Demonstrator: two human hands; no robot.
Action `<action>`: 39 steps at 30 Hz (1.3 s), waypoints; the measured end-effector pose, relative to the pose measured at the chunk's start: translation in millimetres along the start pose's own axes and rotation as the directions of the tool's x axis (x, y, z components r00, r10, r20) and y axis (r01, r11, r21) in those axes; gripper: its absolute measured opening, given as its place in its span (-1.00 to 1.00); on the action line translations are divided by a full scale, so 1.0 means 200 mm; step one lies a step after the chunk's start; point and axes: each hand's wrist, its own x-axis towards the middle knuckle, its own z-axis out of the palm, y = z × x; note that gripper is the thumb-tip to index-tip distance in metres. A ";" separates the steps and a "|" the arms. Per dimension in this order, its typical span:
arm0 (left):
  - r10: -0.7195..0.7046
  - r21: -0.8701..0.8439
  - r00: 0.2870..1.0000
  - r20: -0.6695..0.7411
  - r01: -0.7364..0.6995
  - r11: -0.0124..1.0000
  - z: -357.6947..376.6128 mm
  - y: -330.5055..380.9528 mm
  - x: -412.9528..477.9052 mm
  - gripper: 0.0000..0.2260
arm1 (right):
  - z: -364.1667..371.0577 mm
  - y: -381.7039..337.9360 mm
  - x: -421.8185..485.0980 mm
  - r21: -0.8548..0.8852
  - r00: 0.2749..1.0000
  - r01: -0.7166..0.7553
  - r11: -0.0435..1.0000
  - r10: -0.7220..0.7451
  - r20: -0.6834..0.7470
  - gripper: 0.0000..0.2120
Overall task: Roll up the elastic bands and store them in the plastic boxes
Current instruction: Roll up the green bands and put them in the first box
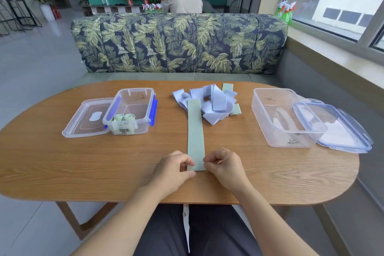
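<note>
A pale green band (196,131) lies flat and straight as a long matte strip on the worktop (83,162), running from near the front edge to a tangled pile (214,102) of lilac and green bands toward the back edge. The left hand (172,170) and right hand (225,167) pinch its near corners with curled fingers (188,161).

The long band (196,131) was pale sage green against the brown wood grain of the table (83,162), and the heap of bands (216,104) was pale lilac-blue. The left clear box (143,129) had blue clips (153,110) and two green rolls (124,118), while the far sofa (178,43) showed green palm leaves on navy.
</note>
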 end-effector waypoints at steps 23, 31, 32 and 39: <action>-0.056 0.051 0.988 0.143 0.049 0.997 -0.03 0.00 0.10 -0.93 | -0.03 -0.05 0.12 -0.316 0.945 -0.027 0.948 0.127 0.303 -0.93; -0.116 -0.008 0.970 0.214 0.120 0.993 -0.06 0.00 0.16 -0.88 | -0.05 -0.08 0.20 -0.308 0.900 -0.171 0.936 0.276 0.336 -0.76; -0.115 -0.006 0.968 0.224 0.120 0.993 -0.07 0.01 0.17 -0.89 | -0.05 -0.08 0.21 -0.306 0.896 -0.185 0.934 0.288 0.339 -0.75; 0.046 0.041 0.991 0.128 -0.052 0.998 -0.06 -0.02 0.13 -0.87 | -0.05 -0.11 0.23 -0.332 0.891 -0.202 0.921 0.314 0.327 -0.68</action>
